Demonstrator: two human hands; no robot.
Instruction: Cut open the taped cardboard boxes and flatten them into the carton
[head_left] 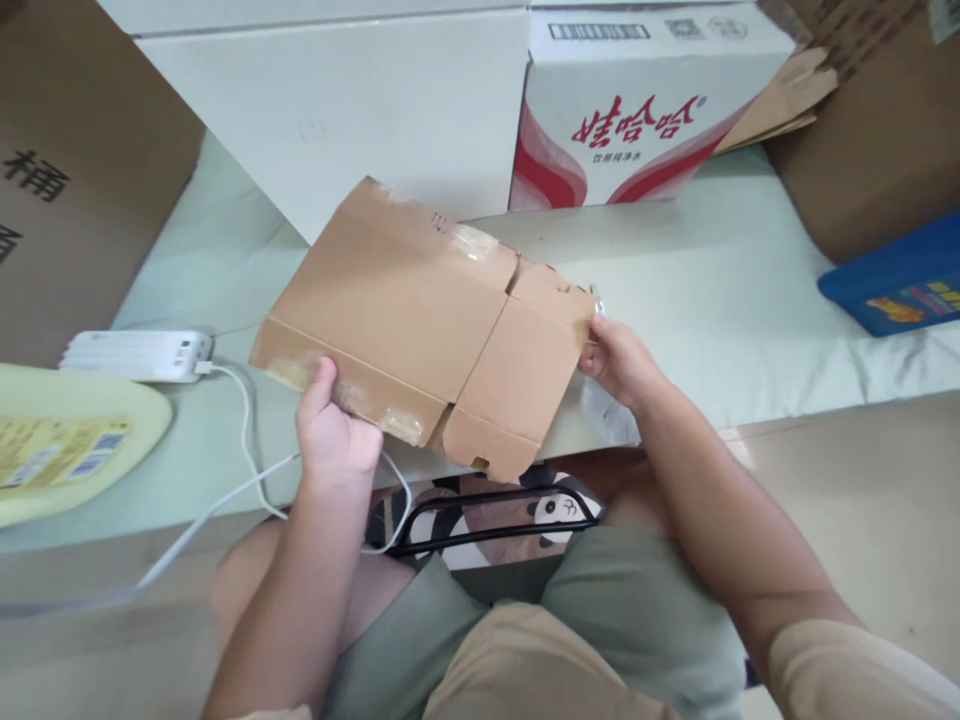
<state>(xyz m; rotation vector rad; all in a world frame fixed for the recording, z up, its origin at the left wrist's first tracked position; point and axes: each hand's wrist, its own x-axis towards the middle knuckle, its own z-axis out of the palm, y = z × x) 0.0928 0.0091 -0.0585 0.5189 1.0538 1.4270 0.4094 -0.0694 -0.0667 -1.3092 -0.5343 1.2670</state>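
Observation:
A flattened brown cardboard box (pixel 397 290) is held up between my two hands, tilted over the pale green surface. Clear tape shows on its upper and lower edges. My left hand (pixel 334 425) grips the lower left edge, thumb on top and fingers hidden beneath. With fingers closed, my right hand (pixel 619 360) pinches the right end flap (pixel 525 360). Some crumpled clear plastic (pixel 606 412) shows below my right hand; I cannot tell whether it touches the hand.
White cartons (pixel 337 110) and a red-and-white carton (pixel 615 120) stand behind. A power bank (pixel 139 356) with a white cable (pixel 247 430) and a yellow-green bottle (pixel 67 445) lie left. A blue package (pixel 900 275) is at right. A panda-print item (pixel 510 515) is below.

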